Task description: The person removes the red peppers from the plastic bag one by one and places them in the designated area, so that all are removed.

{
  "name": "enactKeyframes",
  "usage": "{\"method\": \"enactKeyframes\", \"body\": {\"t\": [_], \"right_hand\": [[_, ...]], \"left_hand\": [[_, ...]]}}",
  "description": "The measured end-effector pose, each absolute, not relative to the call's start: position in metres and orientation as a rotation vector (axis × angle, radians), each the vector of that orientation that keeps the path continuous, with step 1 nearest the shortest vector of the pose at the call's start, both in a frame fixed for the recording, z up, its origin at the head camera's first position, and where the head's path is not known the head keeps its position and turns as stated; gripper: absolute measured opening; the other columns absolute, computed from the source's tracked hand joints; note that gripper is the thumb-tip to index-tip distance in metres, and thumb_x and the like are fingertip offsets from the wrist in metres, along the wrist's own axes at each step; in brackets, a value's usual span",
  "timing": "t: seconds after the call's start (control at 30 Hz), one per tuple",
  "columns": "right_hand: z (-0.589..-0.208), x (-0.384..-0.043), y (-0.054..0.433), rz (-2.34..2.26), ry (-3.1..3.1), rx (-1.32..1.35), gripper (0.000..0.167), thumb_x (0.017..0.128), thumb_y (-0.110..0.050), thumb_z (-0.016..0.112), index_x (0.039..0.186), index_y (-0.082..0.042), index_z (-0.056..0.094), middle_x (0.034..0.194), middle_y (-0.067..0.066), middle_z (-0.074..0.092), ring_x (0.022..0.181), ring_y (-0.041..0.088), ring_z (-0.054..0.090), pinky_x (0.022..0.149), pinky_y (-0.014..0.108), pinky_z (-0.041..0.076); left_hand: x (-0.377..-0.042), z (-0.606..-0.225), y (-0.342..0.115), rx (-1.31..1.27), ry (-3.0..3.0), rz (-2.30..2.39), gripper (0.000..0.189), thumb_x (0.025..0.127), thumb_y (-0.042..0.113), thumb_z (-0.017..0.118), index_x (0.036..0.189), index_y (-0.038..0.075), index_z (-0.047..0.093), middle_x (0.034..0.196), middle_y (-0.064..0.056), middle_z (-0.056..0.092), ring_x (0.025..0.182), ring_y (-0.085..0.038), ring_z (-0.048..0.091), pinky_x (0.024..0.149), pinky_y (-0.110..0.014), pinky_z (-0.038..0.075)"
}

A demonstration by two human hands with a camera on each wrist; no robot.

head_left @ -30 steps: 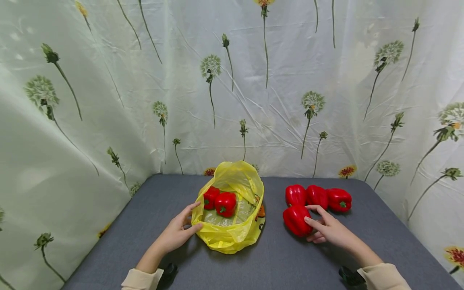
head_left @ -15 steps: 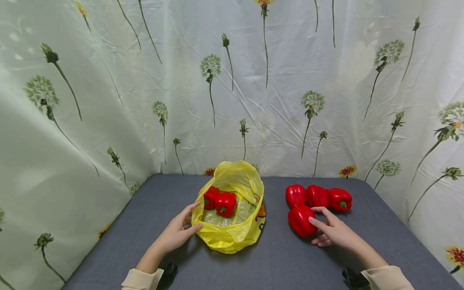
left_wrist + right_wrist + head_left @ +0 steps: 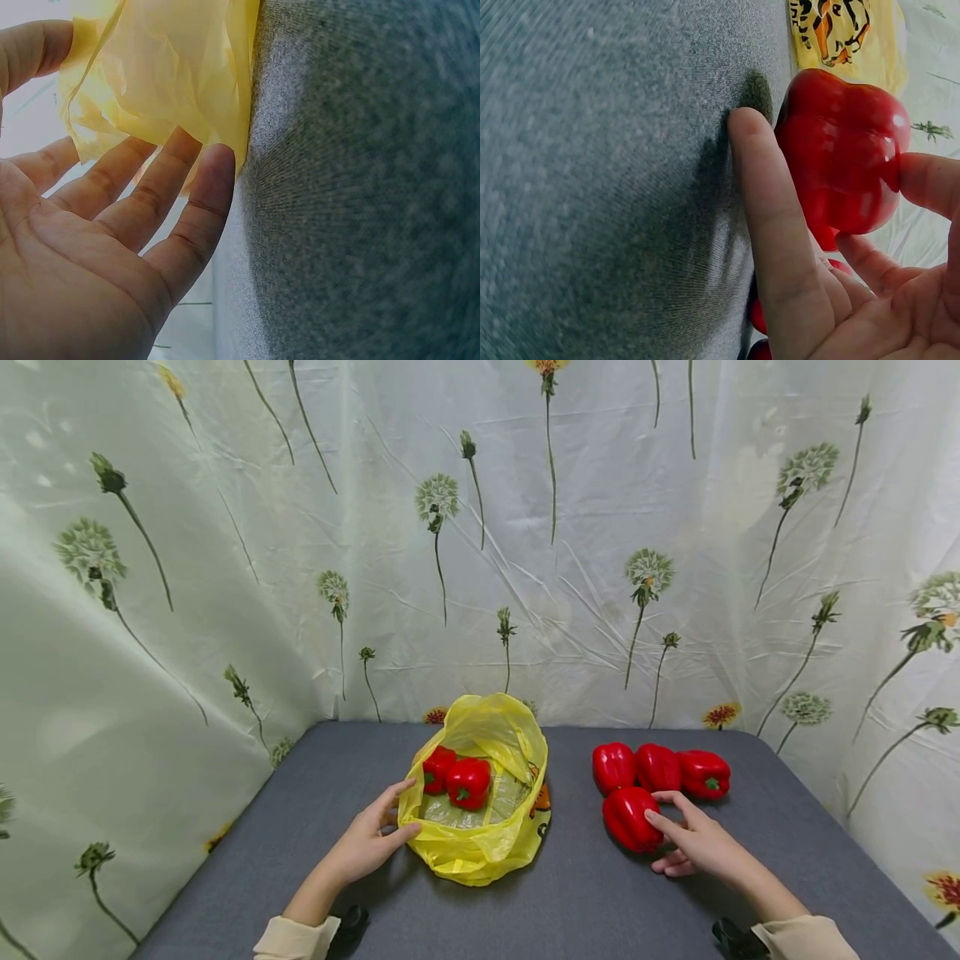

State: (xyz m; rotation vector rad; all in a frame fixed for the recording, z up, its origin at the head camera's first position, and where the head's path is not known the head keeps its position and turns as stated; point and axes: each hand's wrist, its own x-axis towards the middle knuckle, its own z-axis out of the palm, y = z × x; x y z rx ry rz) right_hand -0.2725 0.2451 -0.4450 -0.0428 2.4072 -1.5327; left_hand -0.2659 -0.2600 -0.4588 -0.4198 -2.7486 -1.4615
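Note:
A yellow plastic bag [image 3: 480, 856] stands with its mouth wide, and two red bell peppers [image 3: 468, 783] lie inside it. At the bag's left side is my left hand [image 3: 370, 841]; its thumb and loosely extended fingers [image 3: 211, 176] touch the thin plastic. To the right, my right hand [image 3: 697, 843] has another red bell pepper [image 3: 632, 820] between thumb and index finger. In the right wrist view the thumb presses one side of this bell pepper [image 3: 840, 154], while a straight lower finger [image 3: 761, 195] points along the table.
Several more red bell peppers [image 3: 657, 767] sit in a row just behind the right hand's pepper. The grey table [image 3: 555, 902] ends at a pale curtain [image 3: 480, 568] printed with dandelions, which hangs behind and along both sides.
My right hand has shifted a little to the right, and the bell pepper at its fingertips has moved with it. The left hand and the bag stay put.

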Motion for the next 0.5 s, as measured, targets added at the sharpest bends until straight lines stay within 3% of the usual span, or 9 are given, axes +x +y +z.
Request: {"method": "enactKeyframes", "body": {"t": [0.5], "right_hand": [[-0.4435, -0.2695, 0.2403, -1.461, 2.489, -0.077, 0.072, 0.111, -0.039, 0.061, 0.165, -0.008, 0.026, 0.093, 0.013, 0.067, 0.072, 0.028, 0.079, 0.067, 0.040, 0.066]], "left_hand": [[-0.2659, -0.4594, -0.2610, -0.433, -2.745, -1.461, 0.068, 0.106, 0.031, 0.071, 0.165, 0.016, 0.040, 0.156, -0.025, 0.054, 0.123, -0.037, 0.070, 0.101, -0.058, 0.057]]}}
